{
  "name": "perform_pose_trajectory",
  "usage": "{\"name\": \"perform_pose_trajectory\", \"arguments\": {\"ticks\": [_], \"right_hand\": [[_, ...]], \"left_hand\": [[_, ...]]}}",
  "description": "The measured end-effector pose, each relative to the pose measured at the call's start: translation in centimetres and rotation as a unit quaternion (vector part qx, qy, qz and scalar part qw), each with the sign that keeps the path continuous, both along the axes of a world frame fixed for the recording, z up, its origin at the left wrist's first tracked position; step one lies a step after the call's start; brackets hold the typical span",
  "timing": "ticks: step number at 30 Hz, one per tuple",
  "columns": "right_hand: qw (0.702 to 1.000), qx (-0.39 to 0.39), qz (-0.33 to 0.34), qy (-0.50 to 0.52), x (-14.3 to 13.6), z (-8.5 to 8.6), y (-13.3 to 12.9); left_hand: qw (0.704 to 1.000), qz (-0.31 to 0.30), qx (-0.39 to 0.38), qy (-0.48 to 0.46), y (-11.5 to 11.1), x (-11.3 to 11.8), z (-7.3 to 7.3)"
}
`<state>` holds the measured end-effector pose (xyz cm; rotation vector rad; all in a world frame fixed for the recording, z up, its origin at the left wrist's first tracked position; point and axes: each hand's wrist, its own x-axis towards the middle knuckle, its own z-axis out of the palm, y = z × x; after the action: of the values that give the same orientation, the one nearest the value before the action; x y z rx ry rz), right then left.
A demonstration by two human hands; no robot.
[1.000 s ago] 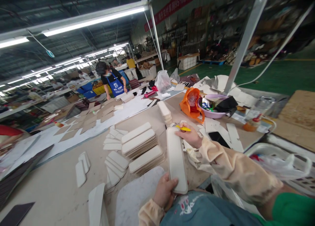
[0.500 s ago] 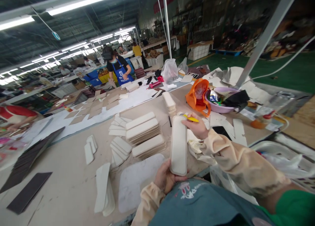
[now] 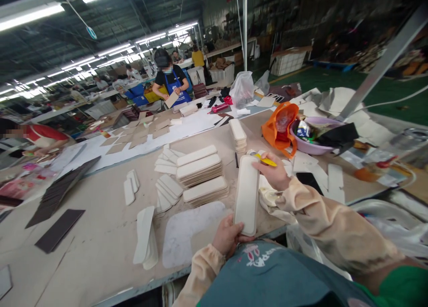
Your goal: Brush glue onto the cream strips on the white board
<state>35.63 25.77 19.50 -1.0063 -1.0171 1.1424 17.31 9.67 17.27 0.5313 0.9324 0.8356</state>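
Observation:
A long off-white panel (image 3: 247, 195) with rounded corners and a stitched-looking rim is held tilted over the table's front edge. My left hand (image 3: 229, 233) is closed on its lower end, thumb on top and fingers underneath. At the panel's upper right corner, my right hand (image 3: 276, 171) grips a yellow utility knife (image 3: 266, 159) and touches the panel's edge. Left of the panel lie neat stacks of similar panels (image 3: 199, 167), and a smaller stack (image 3: 237, 130) stands just beyond it. A crumpled off-white cloth (image 3: 272, 200) lies under my right wrist.
An orange bag (image 3: 279, 130) and a lilac basin (image 3: 312, 147) of odds and ends stand at right, before a slanting metal post (image 3: 381, 70). Loose white strips (image 3: 145, 235) and dark panels (image 3: 60, 230) lie at left. A co-worker (image 3: 170, 81) in a blue apron stands across.
The view has swung slightly left. My left thumb has come over the panel's lower end. The co-worker across now holds up a tan piece. My right hand keeps its grip.

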Motion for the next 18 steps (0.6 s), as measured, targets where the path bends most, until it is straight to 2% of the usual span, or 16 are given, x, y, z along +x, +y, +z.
{"name": "perform_pose_trajectory", "arguments": {"ticks": [8,14,18], "right_hand": [[1.0,-0.003,0.014,-0.013,0.3,0.0,-0.2],[0.999,0.027,0.041,-0.023,-0.7,2.2,-1.2],[0.995,0.063,0.058,-0.05,-2.2,3.7,-2.5]], "left_hand": [[1.0,0.005,-0.001,-0.005,-0.4,0.1,-0.3],[0.999,0.035,0.022,0.001,-0.9,-0.4,-0.7],[0.996,0.082,0.043,0.012,-1.2,-1.0,-0.6]]}}
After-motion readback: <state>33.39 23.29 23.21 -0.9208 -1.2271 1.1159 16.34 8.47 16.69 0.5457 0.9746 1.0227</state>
